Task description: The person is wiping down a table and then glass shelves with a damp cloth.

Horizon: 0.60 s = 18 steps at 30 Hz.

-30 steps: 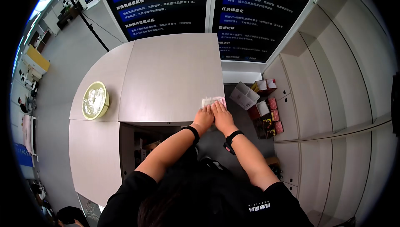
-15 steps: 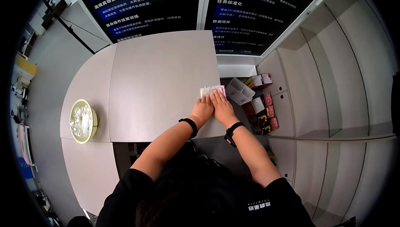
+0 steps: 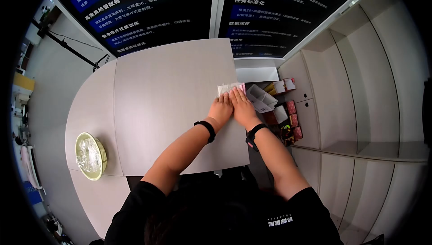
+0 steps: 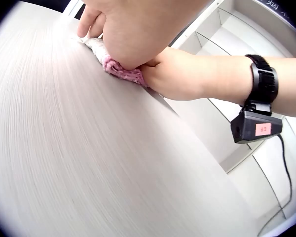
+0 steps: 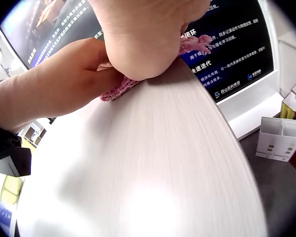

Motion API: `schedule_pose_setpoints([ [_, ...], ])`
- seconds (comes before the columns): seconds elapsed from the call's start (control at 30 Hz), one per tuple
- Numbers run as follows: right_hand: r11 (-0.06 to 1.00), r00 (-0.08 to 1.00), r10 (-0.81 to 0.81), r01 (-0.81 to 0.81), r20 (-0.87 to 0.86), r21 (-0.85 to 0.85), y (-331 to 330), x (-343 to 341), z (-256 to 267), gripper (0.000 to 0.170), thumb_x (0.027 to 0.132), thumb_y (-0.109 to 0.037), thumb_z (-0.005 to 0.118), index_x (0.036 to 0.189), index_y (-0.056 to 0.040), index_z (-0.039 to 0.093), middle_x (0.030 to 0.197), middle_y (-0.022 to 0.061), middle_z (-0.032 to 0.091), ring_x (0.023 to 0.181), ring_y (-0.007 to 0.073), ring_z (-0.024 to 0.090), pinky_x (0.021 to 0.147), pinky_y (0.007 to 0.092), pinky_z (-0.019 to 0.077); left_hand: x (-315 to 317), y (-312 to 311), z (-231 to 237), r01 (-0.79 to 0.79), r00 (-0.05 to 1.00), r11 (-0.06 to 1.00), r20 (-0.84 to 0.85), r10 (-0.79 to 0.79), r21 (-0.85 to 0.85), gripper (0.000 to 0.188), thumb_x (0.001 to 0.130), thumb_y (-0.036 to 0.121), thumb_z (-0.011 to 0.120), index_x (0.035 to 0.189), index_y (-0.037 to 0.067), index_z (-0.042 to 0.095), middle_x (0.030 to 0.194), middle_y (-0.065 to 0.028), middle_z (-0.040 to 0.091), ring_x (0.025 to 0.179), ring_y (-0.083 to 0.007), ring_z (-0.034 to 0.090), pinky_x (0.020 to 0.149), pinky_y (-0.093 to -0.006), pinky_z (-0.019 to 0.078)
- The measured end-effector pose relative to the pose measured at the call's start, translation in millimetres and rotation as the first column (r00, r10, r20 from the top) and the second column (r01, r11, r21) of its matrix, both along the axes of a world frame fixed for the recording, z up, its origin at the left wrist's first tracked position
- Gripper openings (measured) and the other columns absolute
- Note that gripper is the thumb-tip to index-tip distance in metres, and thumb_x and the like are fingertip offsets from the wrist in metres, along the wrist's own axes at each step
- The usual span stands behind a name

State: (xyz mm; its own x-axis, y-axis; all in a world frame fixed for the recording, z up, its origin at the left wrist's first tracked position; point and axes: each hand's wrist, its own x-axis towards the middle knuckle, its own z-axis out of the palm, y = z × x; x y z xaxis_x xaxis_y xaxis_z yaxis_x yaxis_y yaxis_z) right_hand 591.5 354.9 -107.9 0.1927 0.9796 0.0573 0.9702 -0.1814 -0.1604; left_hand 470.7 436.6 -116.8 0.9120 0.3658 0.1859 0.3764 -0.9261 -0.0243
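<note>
A folded pink-and-white cloth [image 3: 223,89] lies on the pale wood-grain table [image 3: 166,96], close to its right edge. Both hands press on it side by side, fingers straight and pointing away from the body. The left hand [image 3: 220,111] covers the cloth's near left part, and the right hand [image 3: 243,109] covers its right part by the table edge. From the left wrist, the cloth's pink layered edge [image 4: 123,72] shows under the palm. In the right wrist view, pink fabric [image 5: 121,90] sticks out on both sides of the right hand [image 5: 143,42].
A pale yellow-green basin [image 3: 104,154] holding crinkled clear plastic [image 3: 88,155] stands on the table's left part. Past the right edge, a white divided box [image 3: 262,99] and several red boxes [image 3: 293,120] sit low by the shelving [image 3: 342,92]. Dark text panels [image 3: 148,11] stand behind the table.
Both hands have slid the cloth forward along the table's right edge, away from the body. The head view has shifted too, so the basin appears lower.
</note>
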Motion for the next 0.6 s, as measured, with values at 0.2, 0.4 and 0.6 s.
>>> schedule_pose_setpoints([
  [0.2, 0.996, 0.997, 0.066, -0.067, 0.029, 0.053, 54.7, 32.5, -5.3, 0.05, 0.091, -0.014, 0.044, 0.138, 0.0002, 0.04, 0.148, 0.0176, 0.036, 0.138, 0.0302, 0.033, 0.115, 0.037, 0.0262, 28.0, 49.2, 7.2, -0.075, 0.996, 0.997, -0.045, 0.074, -0.025, 0.04, 0.089, 0.017, 0.05, 0.123, -0.002, 0.056, 0.133, -0.0189, 0.054, 0.12, -0.0282, 0.057, 0.097, -0.0395, 0.0463],
  [0.4, 0.985, 0.994, 0.105, -0.101, -0.025, 0.137, 111.2, 67.5, -7.5, 0.051, 0.088, -0.013, 0.049, 0.138, -0.0019, 0.043, 0.147, 0.0157, 0.039, 0.138, 0.0272, 0.033, 0.113, 0.0363, 0.0296, 61.1, 98.6, 3.6, -0.178, 0.984, 0.984, -0.022, 0.179, 0.013, 0.037, 0.088, 0.019, 0.051, 0.122, 0.004, 0.059, 0.131, -0.0138, 0.057, 0.118, -0.025, 0.058, 0.094, -0.0383, 0.0475],
  [0.6, 0.981, 0.994, 0.105, -0.1, -0.024, 0.167, 169.1, 97.5, -16.5, 0.05, 0.088, -0.013, 0.048, 0.137, -0.0025, 0.044, 0.146, 0.0152, 0.04, 0.139, 0.0259, 0.034, 0.113, 0.0352, 0.029, 90.4, 147.7, 7.1, -0.234, 0.972, 0.972, 0.025, 0.233, 0.009, 0.036, 0.087, 0.017, 0.053, 0.121, 0.009, 0.061, 0.13, -0.0106, 0.058, 0.117, -0.0226, 0.059, 0.094, -0.0364, 0.0476],
])
